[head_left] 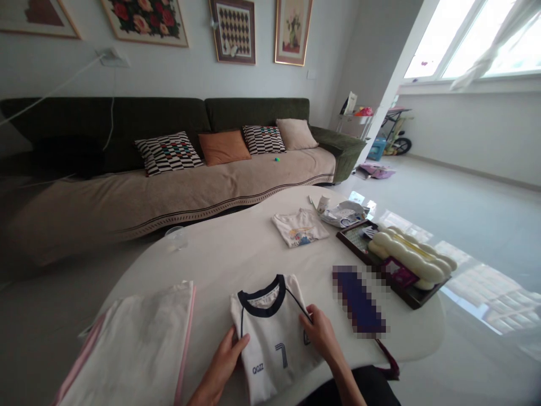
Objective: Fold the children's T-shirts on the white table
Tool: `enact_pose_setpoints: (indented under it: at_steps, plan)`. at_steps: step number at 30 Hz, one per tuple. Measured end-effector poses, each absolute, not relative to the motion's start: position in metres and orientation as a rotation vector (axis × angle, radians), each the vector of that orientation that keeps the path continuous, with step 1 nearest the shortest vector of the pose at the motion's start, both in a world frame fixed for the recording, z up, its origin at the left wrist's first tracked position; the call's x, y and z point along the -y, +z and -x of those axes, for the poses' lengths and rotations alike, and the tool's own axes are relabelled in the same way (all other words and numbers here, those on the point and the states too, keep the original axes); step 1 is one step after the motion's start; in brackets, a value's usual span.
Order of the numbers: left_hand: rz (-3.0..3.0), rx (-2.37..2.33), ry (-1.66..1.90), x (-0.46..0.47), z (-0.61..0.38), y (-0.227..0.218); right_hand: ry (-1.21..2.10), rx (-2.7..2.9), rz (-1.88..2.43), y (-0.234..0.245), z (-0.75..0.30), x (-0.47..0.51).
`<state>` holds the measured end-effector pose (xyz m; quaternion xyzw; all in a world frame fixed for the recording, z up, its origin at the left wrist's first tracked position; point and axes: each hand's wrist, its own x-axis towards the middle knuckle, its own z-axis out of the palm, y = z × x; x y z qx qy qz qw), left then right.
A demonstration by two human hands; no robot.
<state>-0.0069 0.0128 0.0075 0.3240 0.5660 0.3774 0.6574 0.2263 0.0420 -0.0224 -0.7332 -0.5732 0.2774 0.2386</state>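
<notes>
The step in hand looks like squaring up a white jersey [264,332] with both hands at its 2 side edges. It sits at the lower centre of the frame, at the near side of the white desk [228,248], its navy collar facing the sofa [236,175] and its front, with a 7, uppermost. The left hand [224,358] grips the left edge, thumb on top and its other fingers partly hidden by the cloth; the right hand [319,332] has its fingers closed on the right edge, near the dark piping. Whether the jersey rests flat or is slightly raised, I cannot tell.

From this hold, the next move seems to call for an even pull from both sides, keeping the layers together and the collar straight. Another folded T-shirt [300,228] lies near the centre right, well apart, while a pink-edged white cloth [139,338] spreads across the lower left, just beside the left hand.
</notes>
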Motion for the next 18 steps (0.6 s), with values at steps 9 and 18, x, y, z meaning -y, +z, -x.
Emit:
enact_pose_setpoints:
  at_steps: [9,18]
  plan:
    - [-0.801,-1.157,0.778,-0.090,-0.036,0.038,0.639,1.580,1.891,0.015,-0.277,-0.105]
    - [-0.996,-1.115,0.870,-0.246,-0.109,0.047,0.263,1.566,2.022,0.050,-0.347,-0.251]
